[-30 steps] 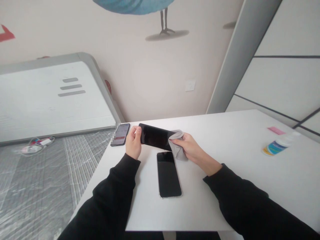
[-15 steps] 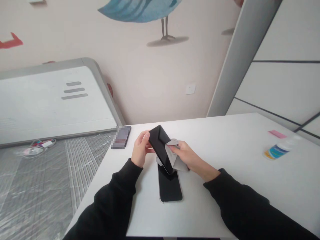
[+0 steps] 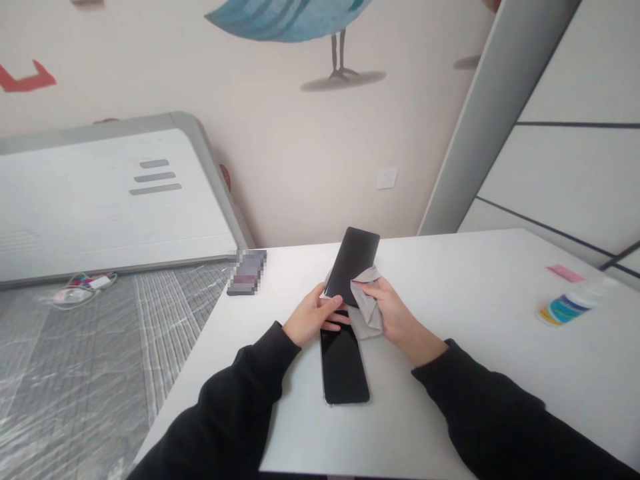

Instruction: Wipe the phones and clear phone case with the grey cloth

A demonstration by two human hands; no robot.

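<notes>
Head view: across lower half of frame, white table (image 3: 475, 347); upper left, large white panel (image 3: 110, 200) with grey rim, leaning over plastic-covered floor. Centre of frame, held phone (image 3: 353, 265), dark screen up, tilted, raised above table, gripped at lower end by left hand (image 3: 313, 319). Just right of it, right hand (image 3: 395, 313) clenched on grey cloth (image 3: 367, 303), pressed against phone's lower edge. Below both hands, flat on table, second phone (image 3: 344, 363), top end hidden under fingers and cloth. Left table edge, third phone (image 3: 246, 272), blurred out, unreadable. Far right, small bottle (image 3: 567, 308) lying down, label hard to make out; beside it, pink slip (image 3: 565, 273).
</notes>
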